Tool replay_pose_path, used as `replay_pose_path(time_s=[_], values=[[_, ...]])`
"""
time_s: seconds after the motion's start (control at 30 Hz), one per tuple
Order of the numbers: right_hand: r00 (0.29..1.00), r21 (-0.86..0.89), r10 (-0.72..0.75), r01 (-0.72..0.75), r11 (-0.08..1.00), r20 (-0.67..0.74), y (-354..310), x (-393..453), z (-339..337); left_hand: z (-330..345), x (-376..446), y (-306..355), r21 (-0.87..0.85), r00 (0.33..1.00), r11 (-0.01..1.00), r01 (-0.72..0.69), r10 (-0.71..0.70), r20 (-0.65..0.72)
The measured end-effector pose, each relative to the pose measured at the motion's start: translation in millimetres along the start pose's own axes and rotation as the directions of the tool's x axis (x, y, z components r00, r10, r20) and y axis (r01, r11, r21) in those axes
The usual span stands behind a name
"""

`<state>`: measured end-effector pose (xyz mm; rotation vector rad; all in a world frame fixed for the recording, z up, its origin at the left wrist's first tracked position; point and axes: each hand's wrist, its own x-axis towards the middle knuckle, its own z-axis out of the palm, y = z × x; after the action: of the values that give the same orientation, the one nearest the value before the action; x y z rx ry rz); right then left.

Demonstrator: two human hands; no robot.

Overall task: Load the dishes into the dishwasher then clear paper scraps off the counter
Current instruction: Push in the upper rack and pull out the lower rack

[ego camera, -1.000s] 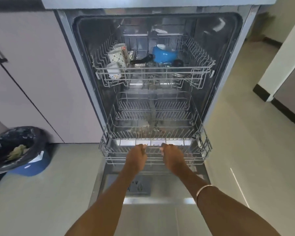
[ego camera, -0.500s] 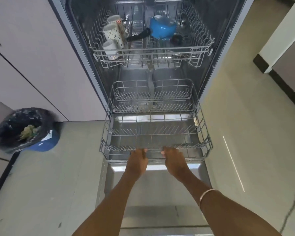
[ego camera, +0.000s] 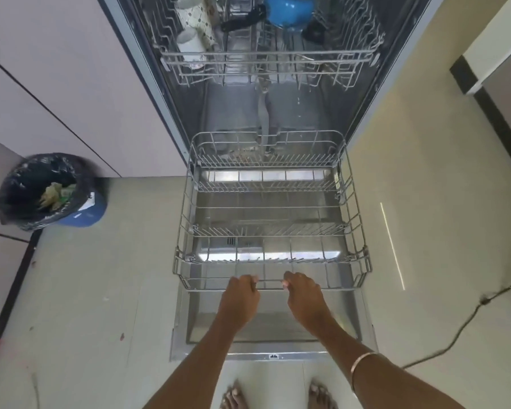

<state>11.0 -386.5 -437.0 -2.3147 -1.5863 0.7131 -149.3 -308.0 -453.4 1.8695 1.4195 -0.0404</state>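
Observation:
The dishwasher stands open with its door [ego camera: 272,346] folded flat. The empty lower wire rack [ego camera: 356,219] is drawn out over the door. My left hand [ego camera: 240,301] and my right hand [ego camera: 304,299] both grip the rack's front rail, fingers curled over the wire. The upper rack [ego camera: 266,56] sits inside the tub at the top of the view. It holds white patterned cups [ego camera: 195,22] on the left and a blue pot [ego camera: 289,8] with a black handle in the middle.
A blue bin lined with a black bag [ego camera: 46,191] stands on the floor to the left, by the white cabinet fronts [ego camera: 56,84]. A black cable [ego camera: 466,323] runs across the tiles at right. My bare feet [ego camera: 233,397] are just before the door's edge.
The lower rack has slid out of the tub toward me, pulled by both hands. The view has tipped further down, so the upper rack now sits at the top edge.

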Motion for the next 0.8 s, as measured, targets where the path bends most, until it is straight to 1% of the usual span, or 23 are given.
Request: replay_pose_path(time_s=[0.1, 0.3, 0.43, 0.5, 0.57, 0.63, 0.73, 0.8], values=[[0.999, 0.019, 0.008, -0.008, 1.0, 0.031, -0.5, -17.6, 3.2, 7.3, -16.6, -6.5, 0.029, 1.0, 0.999, 0.018, -0.018, 0.018], [0.991, 0.071, 0.06, -0.069, 0.995, 0.121, -3.5, -26.9, 0.6, 8.3, -33.1, 0.7, 0.015, 0.995, 0.997, 0.079, -0.08, 0.057], [0.963, 0.086, 0.153, -0.176, 0.981, 0.224, -12.5, -28.9, -7.0, -3.9, -42.9, 15.8, 0.021, 0.99, 0.994, 0.111, -0.113, 0.087], [0.936, 0.093, 0.201, -0.236, 0.967, 0.29, -19.8, -30.8, -17.8, -13.0, -47.8, 22.6, 0.042, 0.992, 0.996, 0.083, -0.087, 0.095], [0.913, 0.044, 0.244, -0.272, 0.961, 0.326, -26.8, -32.9, -30.1, -24.1, -45.7, 29.8, 0.147, 0.994, 0.988, 0.04, -0.055, 0.099], [0.893, -0.077, 0.282, -0.272, 0.959, 0.351, -33.9, -36.2, -45.5, -36.0, -47.1, 46.4, 0.218, 0.992, 0.976, -0.004, -0.023, 0.122], [0.886, -0.195, 0.258, -0.195, 0.961, 0.385, -48.1, -50.9, -74.8, -53.8, -66.7, 79.3, 0.28, 0.99, 0.96, -0.017, -0.023, 0.142], [0.883, -0.23, 0.231, -0.146, 0.962, 0.409, -59.0, -67.6, -95.6, -63.1, -88.9, 97.4, 0.282, 0.986, 0.959, 0.013, -0.059, 0.158]])
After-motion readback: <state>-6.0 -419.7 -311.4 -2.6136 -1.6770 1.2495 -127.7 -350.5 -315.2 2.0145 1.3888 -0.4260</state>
